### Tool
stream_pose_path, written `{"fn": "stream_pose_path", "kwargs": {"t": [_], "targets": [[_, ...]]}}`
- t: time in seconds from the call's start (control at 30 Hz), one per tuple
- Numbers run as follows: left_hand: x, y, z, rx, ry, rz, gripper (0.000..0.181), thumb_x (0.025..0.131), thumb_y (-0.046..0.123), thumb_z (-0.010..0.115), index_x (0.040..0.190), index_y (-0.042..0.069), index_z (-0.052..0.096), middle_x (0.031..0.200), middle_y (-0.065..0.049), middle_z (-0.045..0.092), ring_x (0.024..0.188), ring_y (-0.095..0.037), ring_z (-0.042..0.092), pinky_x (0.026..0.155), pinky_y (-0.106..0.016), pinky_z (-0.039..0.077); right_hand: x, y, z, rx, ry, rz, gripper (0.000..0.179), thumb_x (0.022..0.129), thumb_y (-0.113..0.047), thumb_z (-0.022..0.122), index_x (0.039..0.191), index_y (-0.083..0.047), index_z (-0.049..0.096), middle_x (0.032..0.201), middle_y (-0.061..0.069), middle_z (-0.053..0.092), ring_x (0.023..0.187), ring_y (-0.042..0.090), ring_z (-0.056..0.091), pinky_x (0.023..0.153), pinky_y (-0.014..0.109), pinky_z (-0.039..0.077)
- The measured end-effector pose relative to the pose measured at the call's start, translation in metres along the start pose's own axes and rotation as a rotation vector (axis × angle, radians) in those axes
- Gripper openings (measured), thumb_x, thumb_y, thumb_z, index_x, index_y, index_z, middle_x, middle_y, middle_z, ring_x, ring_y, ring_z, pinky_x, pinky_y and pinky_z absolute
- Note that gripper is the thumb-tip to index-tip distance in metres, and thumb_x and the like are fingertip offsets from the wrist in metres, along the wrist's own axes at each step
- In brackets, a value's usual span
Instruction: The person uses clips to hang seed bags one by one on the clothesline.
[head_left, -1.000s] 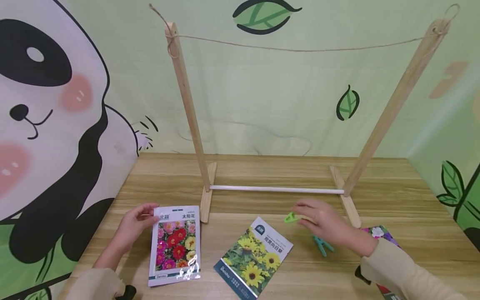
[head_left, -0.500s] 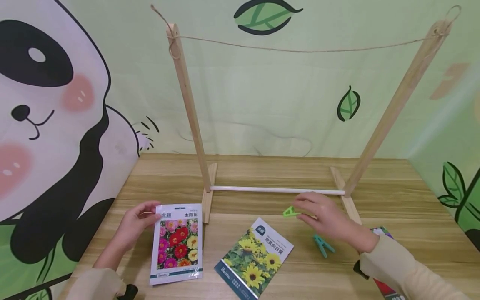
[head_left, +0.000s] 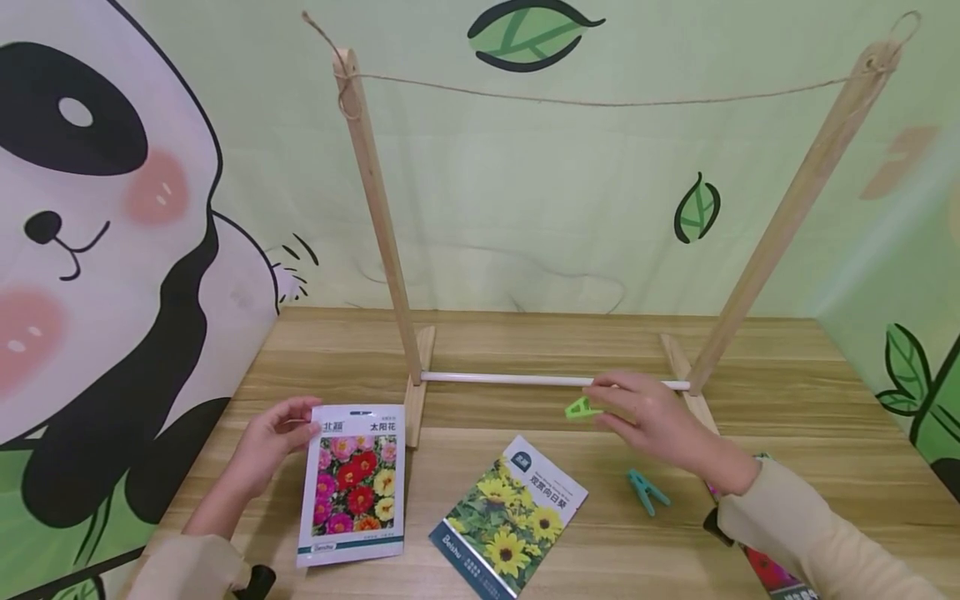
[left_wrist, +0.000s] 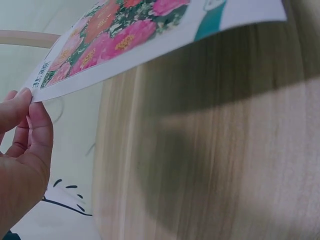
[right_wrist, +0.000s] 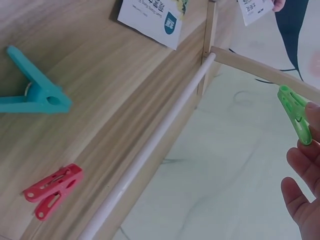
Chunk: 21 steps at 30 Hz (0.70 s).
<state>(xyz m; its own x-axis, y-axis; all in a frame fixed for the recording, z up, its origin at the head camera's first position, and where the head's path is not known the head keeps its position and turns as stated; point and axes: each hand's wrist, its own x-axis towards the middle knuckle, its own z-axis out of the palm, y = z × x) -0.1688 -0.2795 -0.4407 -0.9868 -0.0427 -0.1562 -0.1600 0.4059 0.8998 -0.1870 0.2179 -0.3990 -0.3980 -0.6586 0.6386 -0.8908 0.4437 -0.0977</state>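
My right fingers (right_wrist: pixel 303 164) pinch the green clip (right_wrist: pixel 290 106), left fingers (left_wrist: pixel 42 125) the packet (head_left: pixel 352 487): probably light, bendy, slick. I'd use its top corner.

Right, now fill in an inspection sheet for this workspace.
Surface: wood-grain tabletop, bearing a wooden frame with a white rod low down and cord strung between its posts.
Job's things: multicoloured-flower packet and green clip, both in hand.
Clutter: teal clip, red clip and yellow-flower packet lie loose; another packet is partly hidden by the right sleeve.
Hands: left hand pinches the multicoloured-flower packet's corner; right hand pinches the green clip.
Cables: nothing seen.
Surroundings: panda-and-leaf backdrop behind the tabletop.
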Motion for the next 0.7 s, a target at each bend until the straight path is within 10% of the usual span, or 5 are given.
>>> {"fn": "stream_pose_path", "kwargs": {"t": [0.13,0.6,0.7], "targets": [[0.001,0.001,0.000,-0.004,0.005,0.002,0.042,0.107,-0.002,0.060,0.146,-0.014,0.050,0.118,-0.015,0.057,0.099,-0.011,0.059,0.081,-0.017,0.057,0.002,0.000,-0.002,-0.013,-0.005,0.015,0.045,0.067,0.011,0.090,0.110,0.006,0.077,0.106,0.018,0.072,0.090,0.032,0.071,0.075,0.044,0.063],[-0.002,0.014,0.002,-0.028,0.016,0.009,0.043,0.107,0.001,0.061,0.147,-0.012,0.051,0.122,-0.017,0.058,0.100,-0.011,0.060,0.084,-0.016,0.057,0.010,0.002,-0.006,-0.009,0.034,0.003,0.045,0.065,0.013,0.090,0.108,0.007,0.077,0.105,0.019,0.073,0.092,0.036,0.071,0.077,0.048,0.063],[-0.003,0.018,0.003,-0.033,0.016,0.014,0.042,0.108,0.002,0.060,0.147,-0.011,0.051,0.125,-0.018,0.058,0.102,-0.011,0.061,0.084,-0.017,0.057,0.011,0.003,-0.006,-0.009,0.048,-0.003,0.023,0.087,-0.003,0.086,0.107,0.007,0.077,0.105,0.020,0.073,0.092,0.036,0.071,0.077,0.049,0.063]]}}
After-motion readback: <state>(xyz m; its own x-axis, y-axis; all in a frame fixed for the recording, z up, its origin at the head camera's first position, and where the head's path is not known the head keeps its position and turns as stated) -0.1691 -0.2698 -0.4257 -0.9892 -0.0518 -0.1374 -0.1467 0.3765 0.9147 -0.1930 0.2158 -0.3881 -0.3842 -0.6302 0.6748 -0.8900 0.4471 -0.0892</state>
